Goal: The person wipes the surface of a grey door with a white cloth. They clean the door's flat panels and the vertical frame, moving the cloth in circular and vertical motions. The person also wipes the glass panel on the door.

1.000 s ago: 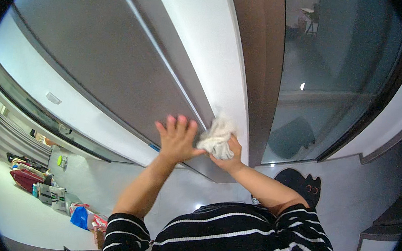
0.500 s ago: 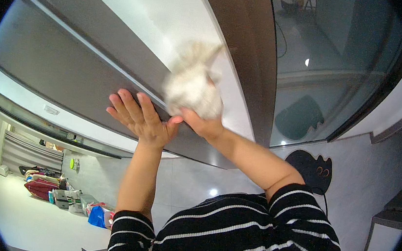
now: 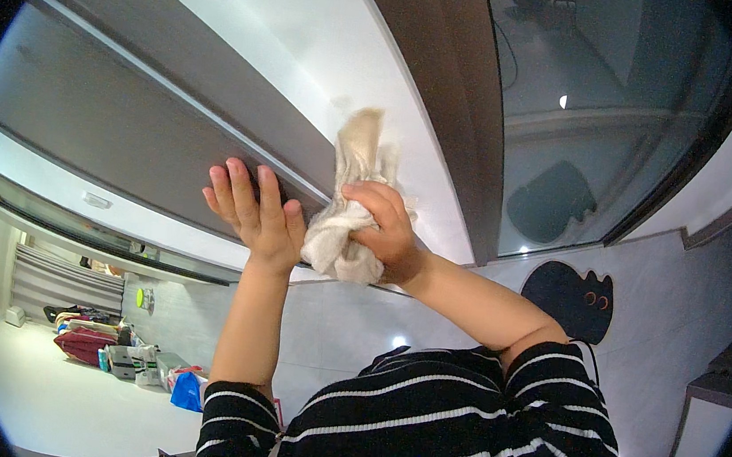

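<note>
A crumpled off-white cloth (image 3: 342, 239) is bunched in my right hand (image 3: 392, 231), fingers wrapped round it. Its loose end trails upward over the white wall strip beside the grey panel edge. To the left, my left hand (image 3: 255, 221) is raised with fingers stretched out and holds nothing. It is close to the grey panel (image 3: 120, 109) with its light metal strip; whether it touches the panel I cannot tell. The cloth hides part of the panel's near end.
A brown frame (image 3: 437, 58) and a dark glass pane (image 3: 607, 138) stand to the right. A black cat-shaped mat (image 3: 568, 301) lies on the grey floor. Several bags, among them a blue one (image 3: 186, 391), stand at the lower left. At the right edge is a white cabinet (image 3: 695, 450).
My right hand has drawn the cloth down toward me, and the cloth is less blurred. My left hand has shifted slightly, fingers still stretched.
</note>
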Motion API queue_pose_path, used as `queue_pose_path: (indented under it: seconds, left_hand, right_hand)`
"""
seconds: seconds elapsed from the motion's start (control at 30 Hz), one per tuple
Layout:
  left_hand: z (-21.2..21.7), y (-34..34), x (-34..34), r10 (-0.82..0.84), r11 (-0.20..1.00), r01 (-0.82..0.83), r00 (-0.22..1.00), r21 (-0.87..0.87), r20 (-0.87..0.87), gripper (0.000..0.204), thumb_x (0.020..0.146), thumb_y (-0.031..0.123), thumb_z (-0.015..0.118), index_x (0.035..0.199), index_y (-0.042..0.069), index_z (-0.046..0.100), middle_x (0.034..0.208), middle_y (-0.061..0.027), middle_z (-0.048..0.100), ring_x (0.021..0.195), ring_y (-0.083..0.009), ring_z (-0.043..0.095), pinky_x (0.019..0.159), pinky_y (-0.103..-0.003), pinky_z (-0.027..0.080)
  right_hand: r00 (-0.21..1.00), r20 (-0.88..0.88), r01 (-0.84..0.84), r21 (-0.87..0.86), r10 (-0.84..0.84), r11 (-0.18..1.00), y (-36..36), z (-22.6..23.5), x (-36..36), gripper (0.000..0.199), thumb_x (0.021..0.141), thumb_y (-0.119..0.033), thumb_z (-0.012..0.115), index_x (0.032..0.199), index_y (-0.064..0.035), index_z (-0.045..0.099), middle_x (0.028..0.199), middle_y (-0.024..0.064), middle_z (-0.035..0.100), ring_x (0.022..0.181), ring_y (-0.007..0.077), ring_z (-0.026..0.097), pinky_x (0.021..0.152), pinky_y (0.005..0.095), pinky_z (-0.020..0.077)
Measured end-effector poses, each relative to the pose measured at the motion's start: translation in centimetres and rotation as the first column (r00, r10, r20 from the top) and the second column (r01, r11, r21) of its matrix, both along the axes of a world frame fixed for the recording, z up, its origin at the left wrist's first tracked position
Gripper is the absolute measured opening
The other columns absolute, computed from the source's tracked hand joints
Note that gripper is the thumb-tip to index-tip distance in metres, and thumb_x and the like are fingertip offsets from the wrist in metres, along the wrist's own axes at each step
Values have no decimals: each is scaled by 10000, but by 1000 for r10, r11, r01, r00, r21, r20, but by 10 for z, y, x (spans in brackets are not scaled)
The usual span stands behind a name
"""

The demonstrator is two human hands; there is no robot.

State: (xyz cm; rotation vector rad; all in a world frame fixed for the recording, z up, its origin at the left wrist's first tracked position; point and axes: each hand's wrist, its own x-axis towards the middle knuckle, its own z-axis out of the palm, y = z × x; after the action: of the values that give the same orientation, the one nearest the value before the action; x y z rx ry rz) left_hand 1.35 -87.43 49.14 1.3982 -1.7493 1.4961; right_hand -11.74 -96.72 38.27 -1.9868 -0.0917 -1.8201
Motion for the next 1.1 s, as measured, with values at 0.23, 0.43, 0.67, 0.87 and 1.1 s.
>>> queue_pose_path:
  seconds: [0.23, 0.43, 0.67, 0.87, 1.1]
  left_hand:
    - [6, 45, 16, 19, 971, -36, 997, 237, 73, 390, 920, 136, 506, 1290, 27, 560, 1460, -243, 379, 1396, -427, 274, 1148, -532, 130]
    - [9, 68, 34, 4, 953, -14, 999, 302, 36, 437, 872, 138, 584, 1297, 38, 549, 1461, -251, 369, 1390, -429, 282, 1146, -531, 136]
    - [23, 42, 6, -137, 967, 144, 989, 211, -48, 486, 857, 178, 624, 1315, 44, 531, 1475, -261, 338, 1395, -447, 256, 1143, -538, 101]
    - [-3, 17, 5, -13, 987, 18, 999, 160, -31, 495, 864, 349, 613, 1312, 144, 562, 1522, -223, 273, 1439, -426, 128, 1132, -561, -68]
    - [5, 21, -3, -72, 984, 63, 996, 165, 45, 526, 844, 349, 650, 1286, 82, 552, 1511, -270, 247, 1429, -460, 118, 1127, -583, -48]
  right_hand:
    - [954, -285, 110, 60, -88, 992, 24, -179, -20, 278, 597, -231, 782, 817, -107, 665, 1215, 122, 542, 1053, 358, 520, 893, 488, 406]
    - [988, -9, -132, 470, 154, 873, 12, -84, -36, 371, 716, -206, 745, 1025, -51, 610, 1161, 170, 564, 1076, 329, 555, 912, 382, 462]
    - [839, 495, -479, 478, 225, 736, -53, 213, 9, 350, 811, -286, 765, 997, -6, 667, 952, 27, 673, 846, 111, 616, 746, 274, 495]
    - [976, 197, -48, 607, -92, 794, -63, 108, 77, 533, 723, -285, 805, 1123, -5, 590, 1072, 217, 654, 1022, 333, 630, 861, 399, 489]
    - [918, -397, 379, 884, 14, 274, -37, -149, 14, 422, 728, -306, 769, 1001, 8, 702, 947, 175, 716, 899, 289, 693, 783, 376, 527]
